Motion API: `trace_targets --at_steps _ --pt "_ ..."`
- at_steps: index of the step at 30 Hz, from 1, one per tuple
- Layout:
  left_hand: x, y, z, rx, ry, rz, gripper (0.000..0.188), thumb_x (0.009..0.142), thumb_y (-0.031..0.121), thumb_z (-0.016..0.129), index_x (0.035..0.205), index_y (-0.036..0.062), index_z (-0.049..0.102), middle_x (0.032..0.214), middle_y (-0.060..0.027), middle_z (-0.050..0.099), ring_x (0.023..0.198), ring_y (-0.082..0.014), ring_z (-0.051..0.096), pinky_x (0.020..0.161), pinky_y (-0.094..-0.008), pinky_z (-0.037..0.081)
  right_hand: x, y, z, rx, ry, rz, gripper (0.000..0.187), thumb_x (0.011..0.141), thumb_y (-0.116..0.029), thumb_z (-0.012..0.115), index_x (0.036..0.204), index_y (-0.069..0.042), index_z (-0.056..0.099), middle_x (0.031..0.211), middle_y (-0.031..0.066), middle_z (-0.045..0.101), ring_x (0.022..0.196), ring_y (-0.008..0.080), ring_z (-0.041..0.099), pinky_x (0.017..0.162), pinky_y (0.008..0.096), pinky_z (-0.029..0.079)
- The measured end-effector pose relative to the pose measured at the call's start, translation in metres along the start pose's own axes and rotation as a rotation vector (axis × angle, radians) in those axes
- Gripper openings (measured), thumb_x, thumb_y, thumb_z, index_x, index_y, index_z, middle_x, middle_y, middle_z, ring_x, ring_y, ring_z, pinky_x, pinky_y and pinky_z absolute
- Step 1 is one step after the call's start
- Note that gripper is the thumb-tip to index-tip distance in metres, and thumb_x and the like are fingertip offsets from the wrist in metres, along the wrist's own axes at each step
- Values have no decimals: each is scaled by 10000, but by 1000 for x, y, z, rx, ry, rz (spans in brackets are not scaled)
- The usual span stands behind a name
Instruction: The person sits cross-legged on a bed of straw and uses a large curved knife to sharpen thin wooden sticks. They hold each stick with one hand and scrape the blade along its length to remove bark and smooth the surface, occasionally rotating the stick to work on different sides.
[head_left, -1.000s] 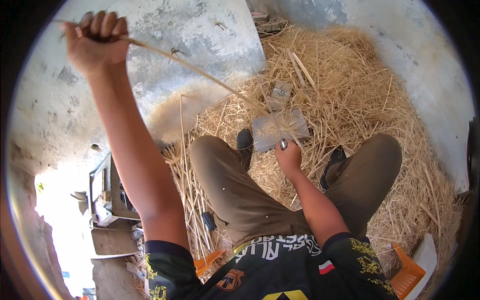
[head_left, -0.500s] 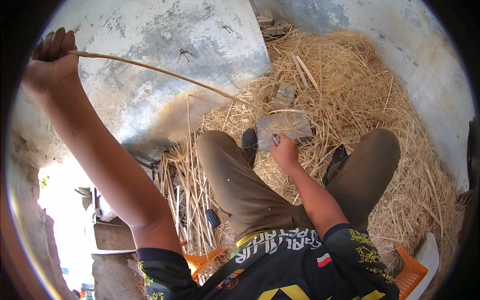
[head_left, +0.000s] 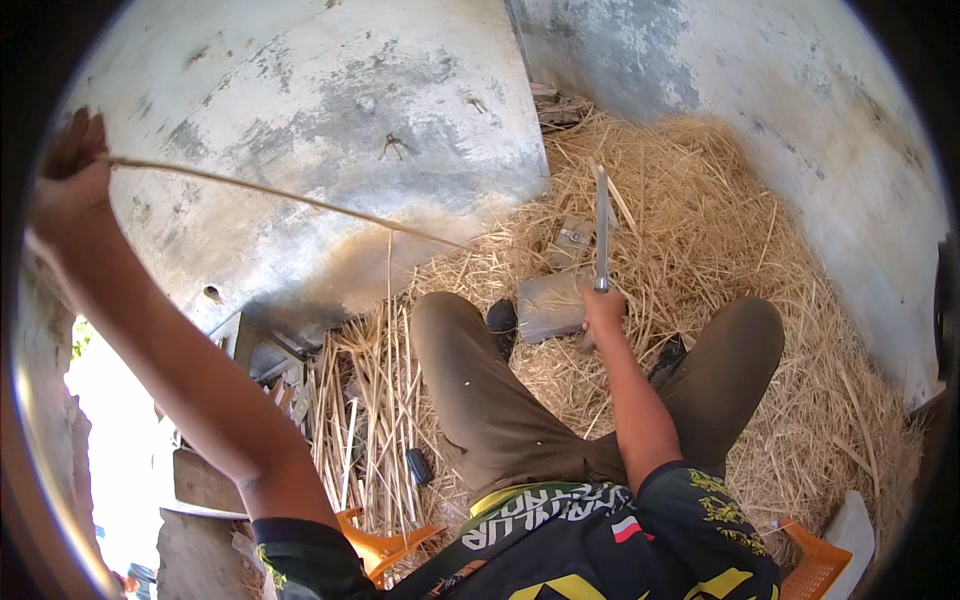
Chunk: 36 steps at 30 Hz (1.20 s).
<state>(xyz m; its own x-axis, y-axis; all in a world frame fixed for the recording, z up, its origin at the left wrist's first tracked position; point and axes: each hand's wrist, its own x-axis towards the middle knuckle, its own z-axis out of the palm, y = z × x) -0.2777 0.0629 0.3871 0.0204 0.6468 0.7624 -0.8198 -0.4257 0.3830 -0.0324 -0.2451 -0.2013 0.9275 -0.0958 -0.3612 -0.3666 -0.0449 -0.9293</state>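
Up at the far left, my left hand is raised with its fingers closed around one end of a long thin cane strip. The strip slants down to the right, and its far end fades out over the straw-like shavings. My right hand grips the handle of a long knife between my knees. Its straight blade points away from me, apart from the strip. Beside that hand, a grey flat block lies in front of my feet with a few shavings on it.
Pale shavings cover the floor ahead and to the right. Loose sticks lie left of my leg, beside a small black object. Weathered walls rise close by. Parts of an orange plastic chair show on both sides of me.
My left hand has moved left and a little down, drawing the strip with it. The right hand has shifted right, and the knife now stands away from the strip, blade pointing forward.
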Motion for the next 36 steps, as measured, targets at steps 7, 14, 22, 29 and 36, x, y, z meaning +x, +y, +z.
trace_targets --at_steps 7,14,22,29,36 --pt "-8 -60 56 -932 -1598 -447 363 1033 179 284 1074 -63 551 927 -132 609 943 -232 619 809 -304 494 -122 -122 -29 121 -648 -365 469 775 -273 871 1110 -5 683 585 -51 485 422 47 380 399 242 323" --pt "-75 -62 165 -720 -706 -694 468 1033 412 490 659 196 308 509 82 284 388 -68 256 308 -220 181 -152 -135 -33 -9 -951 -350 397 808 -343 850 955 -5 702 548 -37 510 439 40 422 415 227 305" --pt "-122 -56 192 326 -441 11 380 990 282 539 1037 -83 631 913 -189 654 786 -230 618 734 -348 531 -171 -146 -24 155 -790 -360 314 868 -310 796 856 -32 650 547 -30 505 427 45 427 399 237 319" --pt "-320 -97 56 78 -429 430 176 996 140 470 1077 -11 511 989 -155 594 935 -220 561 893 -358 458 -161 -213 -52 232 -559 -379 285 908 -263 745 806 -46 590 552 -27 485 412 73 433 392 252 341" --pt "-461 -179 25 35 -873 -855 416 1000 343 586 1222 24 438 924 -74 533 784 -158 523 703 -297 426 -109 -251 -77 168 -609 -316 307 926 -289 720 903 -1 614 549 -46 440 432 58 402 418 256 345"
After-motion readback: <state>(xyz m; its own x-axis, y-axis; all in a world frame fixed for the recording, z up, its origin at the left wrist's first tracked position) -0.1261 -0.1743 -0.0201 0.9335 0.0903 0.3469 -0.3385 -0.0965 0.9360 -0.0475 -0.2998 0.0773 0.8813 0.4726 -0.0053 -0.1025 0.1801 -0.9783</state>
